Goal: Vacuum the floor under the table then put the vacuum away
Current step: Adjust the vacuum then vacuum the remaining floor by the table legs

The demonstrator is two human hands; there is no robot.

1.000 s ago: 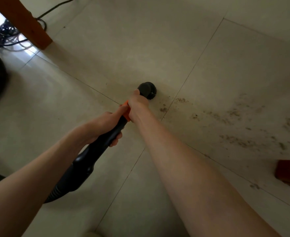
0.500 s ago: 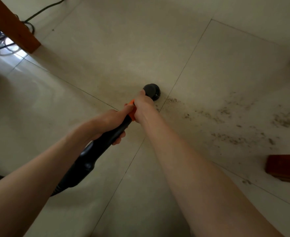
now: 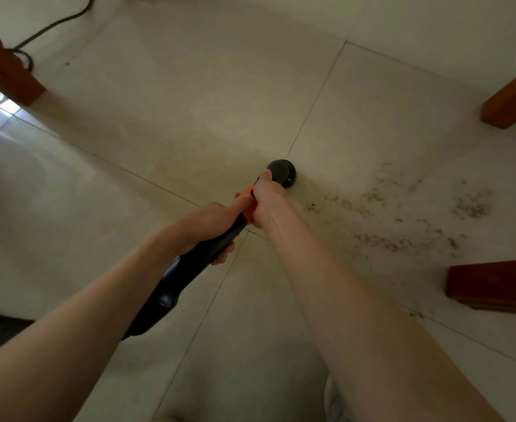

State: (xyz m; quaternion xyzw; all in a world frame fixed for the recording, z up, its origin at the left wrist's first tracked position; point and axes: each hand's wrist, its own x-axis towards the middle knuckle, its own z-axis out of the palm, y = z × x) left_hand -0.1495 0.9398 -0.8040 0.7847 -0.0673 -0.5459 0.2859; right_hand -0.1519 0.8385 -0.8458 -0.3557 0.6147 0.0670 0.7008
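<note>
Right hand point(image 3: 267, 198) was wrapped around the black vacuum wand point(image 3: 203, 254) just behind the round brush head point(image 3: 281, 173), at the orange collar point(image 3: 248, 205). Left hand point(image 3: 211, 222) gripped the wand further back, fingers curled beneath it. Compared with one second before, the view had shifted: a second wooden bench leg point(image 3: 512, 99) now appeared upper right. Both forearms were extended forward, brush on the tiled floor point(image 3: 159, 117) beside scattered debris point(image 3: 402, 214).
</note>
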